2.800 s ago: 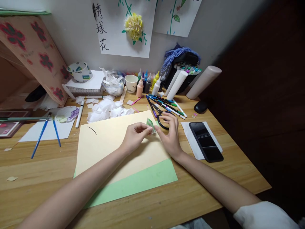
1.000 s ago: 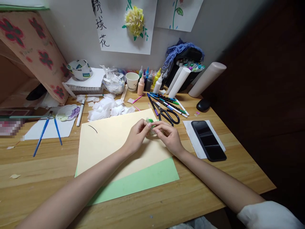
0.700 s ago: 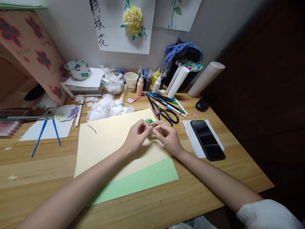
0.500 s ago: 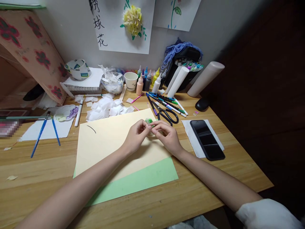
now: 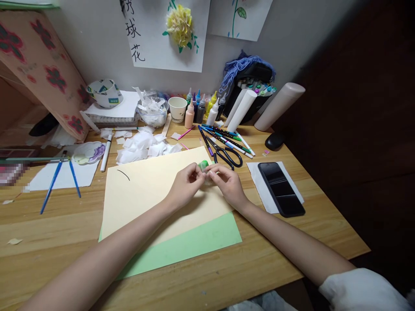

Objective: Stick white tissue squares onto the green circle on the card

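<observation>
Over the upper right of a cream sheet of paper (image 5: 145, 190), my two hands meet fingertip to fingertip. Between them is a small green and translucent whitish piece (image 5: 203, 164) that looks like a little tape roll, mostly covered by fingers. My left hand (image 5: 184, 183) is closed, its thumb and forefinger pinching at the piece's near side. My right hand (image 5: 228, 185) has curled fingers, with thumb and forefinger pressed on it from the right. A green sheet (image 5: 194, 242) lies beneath the cream one, which bears a short dark curved line. Black-handled scissors (image 5: 228, 156) lie just behind my right hand.
White paper scraps (image 5: 141, 146) are heaped behind the sheet. Felt pens (image 5: 227, 140), paint bottles (image 5: 189, 115) and a paper cup (image 5: 177, 110) stand or lie farther back. A phone (image 5: 281, 189) rests on the right, brushes (image 5: 53, 185) on the left.
The fingers of my right hand have shifted slightly on the piece, and a bit more of its green part shows. Otherwise the hands stay in place; the view has moved very slightly.
</observation>
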### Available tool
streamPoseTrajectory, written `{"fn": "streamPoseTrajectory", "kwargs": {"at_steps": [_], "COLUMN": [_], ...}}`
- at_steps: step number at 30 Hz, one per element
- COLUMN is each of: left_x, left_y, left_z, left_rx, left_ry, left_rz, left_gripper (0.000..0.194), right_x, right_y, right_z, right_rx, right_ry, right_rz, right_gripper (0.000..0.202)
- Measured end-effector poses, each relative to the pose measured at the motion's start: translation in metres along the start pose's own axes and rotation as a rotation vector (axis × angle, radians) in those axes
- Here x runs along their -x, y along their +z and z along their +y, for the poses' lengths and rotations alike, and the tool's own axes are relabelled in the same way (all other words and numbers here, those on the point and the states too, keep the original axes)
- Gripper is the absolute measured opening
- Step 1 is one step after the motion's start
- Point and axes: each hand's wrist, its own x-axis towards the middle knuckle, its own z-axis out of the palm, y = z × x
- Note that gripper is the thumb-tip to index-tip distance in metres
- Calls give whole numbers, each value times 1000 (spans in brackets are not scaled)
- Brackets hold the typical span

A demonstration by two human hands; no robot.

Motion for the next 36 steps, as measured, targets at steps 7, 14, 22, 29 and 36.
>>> {"fn": "streamPoseTrajectory", "kwargs": {"at_steps": [7,14,22,29,36], "left_x": [1,2,1,1,0], "left_y": [1,0,0,0,1], "left_z": [3,4,3,3,4], "left_rx": [-39,-48,-25,-33,-39], "left_ry": [-1,3,-5,-3,-4], "left_rz": [-20,-23,-16,-20,-19], "left_gripper": [25,25,25,24,23], "right_x": [-3,-4,-3,-3,-3], "right_y": [0,0,1,0,0], "right_z": [0,0,1,2,2], "right_rx": [-61,-66,-57,-67,-87], "right_ry": [100,103,57,74,82], "right_rz": [24,18,10,7,3], "right_gripper": [21,22,21,19,16]}}
